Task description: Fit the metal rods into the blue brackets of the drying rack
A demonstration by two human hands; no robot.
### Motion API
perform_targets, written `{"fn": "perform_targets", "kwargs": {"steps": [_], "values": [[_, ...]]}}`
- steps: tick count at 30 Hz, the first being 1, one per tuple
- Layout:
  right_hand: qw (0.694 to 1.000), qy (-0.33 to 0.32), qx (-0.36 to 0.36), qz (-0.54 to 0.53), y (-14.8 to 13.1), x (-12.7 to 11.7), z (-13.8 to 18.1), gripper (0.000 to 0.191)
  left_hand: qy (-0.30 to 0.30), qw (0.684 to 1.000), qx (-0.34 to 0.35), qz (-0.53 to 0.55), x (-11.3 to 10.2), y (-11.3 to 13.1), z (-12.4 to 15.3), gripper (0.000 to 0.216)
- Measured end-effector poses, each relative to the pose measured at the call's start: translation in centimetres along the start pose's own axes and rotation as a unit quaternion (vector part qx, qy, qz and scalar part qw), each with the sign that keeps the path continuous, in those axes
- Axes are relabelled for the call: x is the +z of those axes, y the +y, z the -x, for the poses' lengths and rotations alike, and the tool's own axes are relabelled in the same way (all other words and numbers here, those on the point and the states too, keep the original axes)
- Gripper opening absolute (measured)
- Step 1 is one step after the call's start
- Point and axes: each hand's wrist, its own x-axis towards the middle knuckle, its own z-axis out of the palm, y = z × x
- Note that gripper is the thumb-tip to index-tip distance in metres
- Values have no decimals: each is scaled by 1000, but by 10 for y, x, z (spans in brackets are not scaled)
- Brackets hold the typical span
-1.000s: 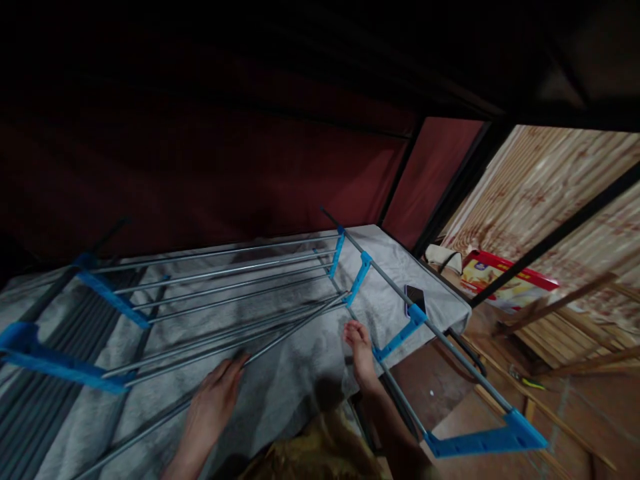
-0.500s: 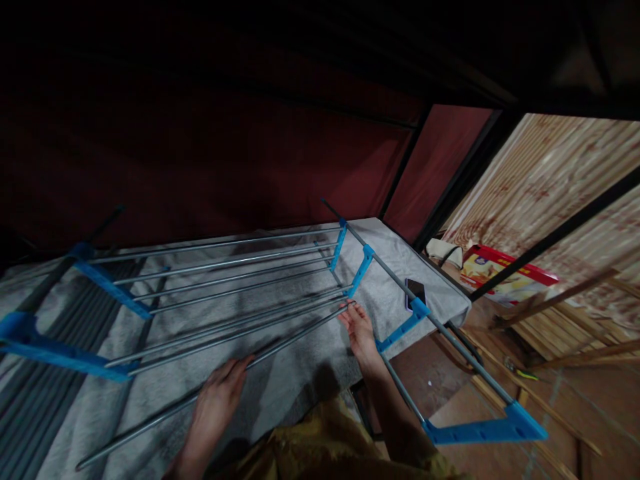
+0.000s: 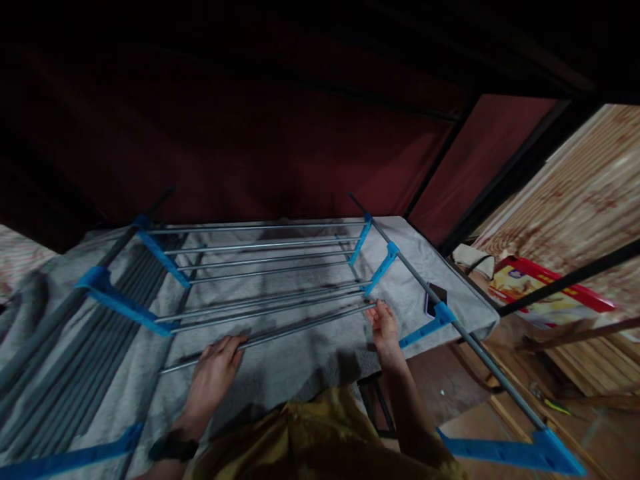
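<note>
A loose grey metal rod [image 3: 300, 327] lies across a grey towel-covered surface [image 3: 300, 363], among the rails of a clothes drying rack with blue plastic brackets [image 3: 383, 269]. My left hand [image 3: 213, 377] rests on the rod near its left half, fingers curled over it. My right hand [image 3: 385, 327] grips the rod's right end, close to a blue bracket [image 3: 424, 327]. Several fitted rods [image 3: 260, 257] run parallel behind it.
A dark phone [image 3: 434, 298] lies on the towel at the right edge. A long side rail [image 3: 480, 357] with a blue end piece [image 3: 515, 452] sticks out over the floor. Wooden slats [image 3: 595, 357] and a red-edged box [image 3: 545, 293] lie at right. A dark red wall stands behind.
The loose rod has swung from a slanted lie to nearly parallel with the fitted rods. Both hands moved with it; the view shifted left.
</note>
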Motion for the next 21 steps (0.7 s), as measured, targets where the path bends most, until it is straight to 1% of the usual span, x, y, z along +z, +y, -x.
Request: {"fn": "perform_targets", "kwargs": {"steps": [6, 9, 13, 17, 19, 21], "values": [[1000, -3, 9, 4, -1, -10, -6, 29, 4, 998, -55, -38, -7, -6, 7, 33], [1000, -7, 13, 2, -1, -13, -8, 28, 37, 993, -91, -59, -11, -11, 11, 32], [1000, 1, 27, 4, 1, -15, -10, 23, 73, 980, -169, -72, -17, -13, 15, 30], [999, 9, 35, 23, 6, -22, -13, 22, 98, 961, -252, -62, -23, -4, 17, 29], [999, -8, 32, 38, 9, -28, -16, 24, 114, 949, -291, -38, -26, 2, 16, 26], [999, -8, 27, 42, 11, -34, -21, 24, 146, 929, -341, 10, -27, 3, 13, 23]]}}
